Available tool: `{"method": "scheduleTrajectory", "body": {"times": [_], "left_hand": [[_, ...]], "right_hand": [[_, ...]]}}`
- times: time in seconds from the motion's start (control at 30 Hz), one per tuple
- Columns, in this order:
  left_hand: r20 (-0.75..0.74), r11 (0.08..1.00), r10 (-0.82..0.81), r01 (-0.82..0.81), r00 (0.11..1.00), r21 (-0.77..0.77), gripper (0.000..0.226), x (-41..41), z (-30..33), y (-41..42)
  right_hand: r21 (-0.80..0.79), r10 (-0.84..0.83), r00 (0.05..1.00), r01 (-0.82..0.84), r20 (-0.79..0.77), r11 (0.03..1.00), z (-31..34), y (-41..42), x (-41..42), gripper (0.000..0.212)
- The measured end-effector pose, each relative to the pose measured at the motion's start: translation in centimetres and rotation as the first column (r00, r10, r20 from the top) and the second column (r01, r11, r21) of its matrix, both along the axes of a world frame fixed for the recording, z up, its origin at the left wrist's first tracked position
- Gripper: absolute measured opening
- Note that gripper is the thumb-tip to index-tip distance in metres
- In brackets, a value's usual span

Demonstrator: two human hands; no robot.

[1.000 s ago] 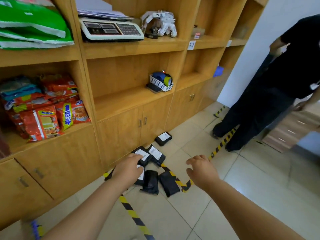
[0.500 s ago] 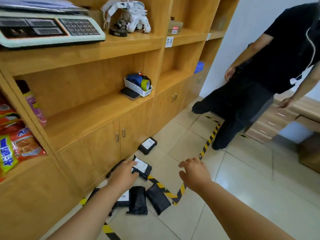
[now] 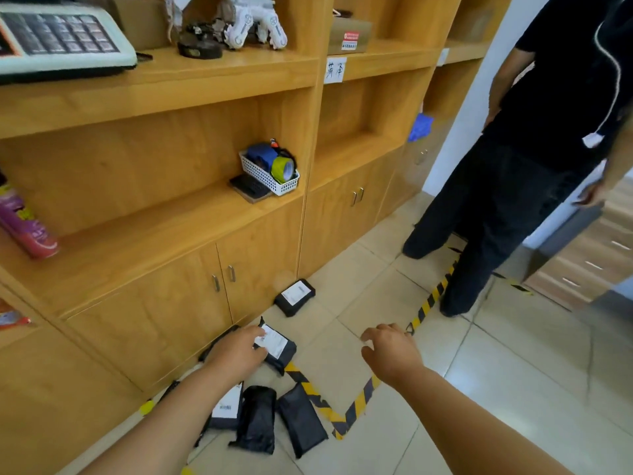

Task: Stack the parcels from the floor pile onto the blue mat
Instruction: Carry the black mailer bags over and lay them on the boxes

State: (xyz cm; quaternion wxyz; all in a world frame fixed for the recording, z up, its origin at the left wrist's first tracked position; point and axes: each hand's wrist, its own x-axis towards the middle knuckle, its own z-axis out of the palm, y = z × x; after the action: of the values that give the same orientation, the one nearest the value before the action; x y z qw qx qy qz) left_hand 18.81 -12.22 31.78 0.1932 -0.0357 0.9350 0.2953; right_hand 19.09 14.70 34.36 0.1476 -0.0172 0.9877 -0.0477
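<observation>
The left hand [image 3: 239,351] is stretched down over a black parcel with a white label [image 3: 277,347] that lies at the foot of the cabinet. Its fingers lie over the label's near edge, but the hand covers that side, so I cannot tell whether it grips the parcel or only touches it. A dark edge shows at about ten o'clock from the hand, too hidden to name.

The right hand [image 3: 390,351] hovers at three o'clock from that parcel, well apart from it, fingers loosely bent and holding nothing.

More black parcels lie at six o'clock from the left hand: a labelled one [image 3: 227,406] partly under the forearm, then a crumpled bag [image 3: 257,419] and a flat one [image 3: 301,418] just beside each other. A lone parcel [image 3: 295,296] sits against the cabinet door at one o'clock. The blue mat is nowhere in sight.

The floor [image 3: 513,389] is pale glossy tile, crossed by yellow-and-black hazard tape [image 3: 356,402] that bends just beside the flat parcel. Wooden shelving [image 3: 205,77] fills the left side; it carries a white basket of tape rolls [image 3: 270,171], a scale [image 3: 58,39] cut off at the upper left corner, and a pale object at the top that I cannot make out. A person in dark clothes [image 3: 513,183] stands at two o'clock, cut off by the top and right edges.
</observation>
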Motion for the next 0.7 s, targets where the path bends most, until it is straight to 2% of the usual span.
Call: {"method": "scheduleTrajectory", "body": {"times": [0.17, 0.37, 0.7], "left_hand": [[0.075, 0.991, 0.121, -0.125, 0.99, 0.045, 0.047, -3.9, -0.9, 7.6], [0.073, 0.961, 0.266, -0.271, 0.961, 0.063, 0.045, -8.5, -1.6, 15.0], [0.126, 0.896, 0.424, -0.435, 0.897, 0.085, 0.043, -14.9, -3.4, 17.5]], "right_hand": [[-0.023, 0.097, 0.995, -0.096, 0.036, 0.995, -0.5, 7.5, -6.2, 0.039], [-0.003, 0.254, 0.967, -0.254, 0.035, 0.967, -0.3, 14.4, -13.7, 0.037], [-0.004, 0.437, 0.893, -0.439, 0.103, 0.898, -1.5, 15.7, -24.8, 0.038]]}}
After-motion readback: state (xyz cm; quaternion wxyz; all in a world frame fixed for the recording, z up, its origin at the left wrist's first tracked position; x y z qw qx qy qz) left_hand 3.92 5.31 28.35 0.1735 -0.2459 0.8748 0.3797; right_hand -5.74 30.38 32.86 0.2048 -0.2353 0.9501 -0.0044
